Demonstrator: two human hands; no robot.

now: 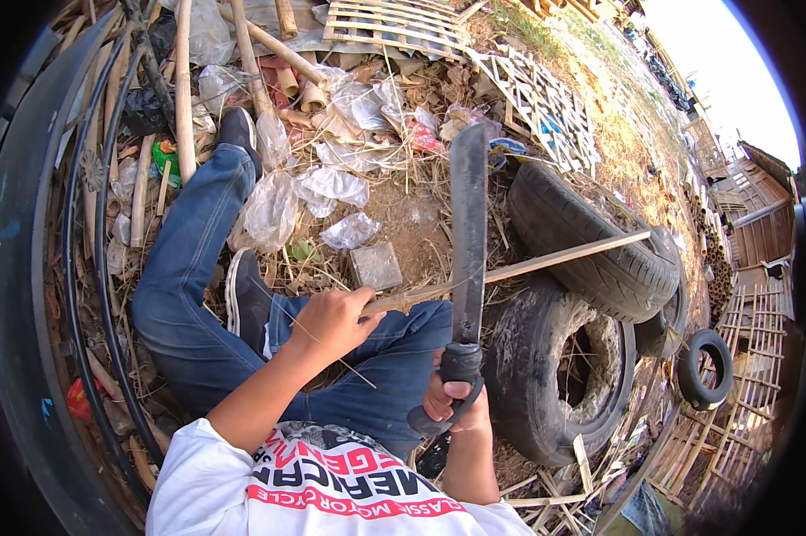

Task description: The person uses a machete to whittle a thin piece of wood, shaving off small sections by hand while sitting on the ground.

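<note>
My left hand point(331, 323) is closed around the near end of a long, thin bamboo strip point(546, 262). The strip slants up to the right, and its far end reaches over the upper tyre. In my right hand point(450, 399) is a machete point(470, 214) with a dark, wide blade and a black wrapped handle with a guard loop. Its blade points away from me, upright in view, and crosses in front of the strip. Whether the blade touches the strip I cannot tell. Beneath the strip are my bent legs in blue jeans.
Worn tyres point(555, 371) are piled at my right, with a smaller tyre point(705, 369) beyond. A grey block point(376, 266) lies ahead among plastic bags point(349, 230) and dry scraps. Bamboo poles point(185, 89) and black hoses point(70, 241) stand at the left. Bamboo lattices point(546, 107) lie farther off.
</note>
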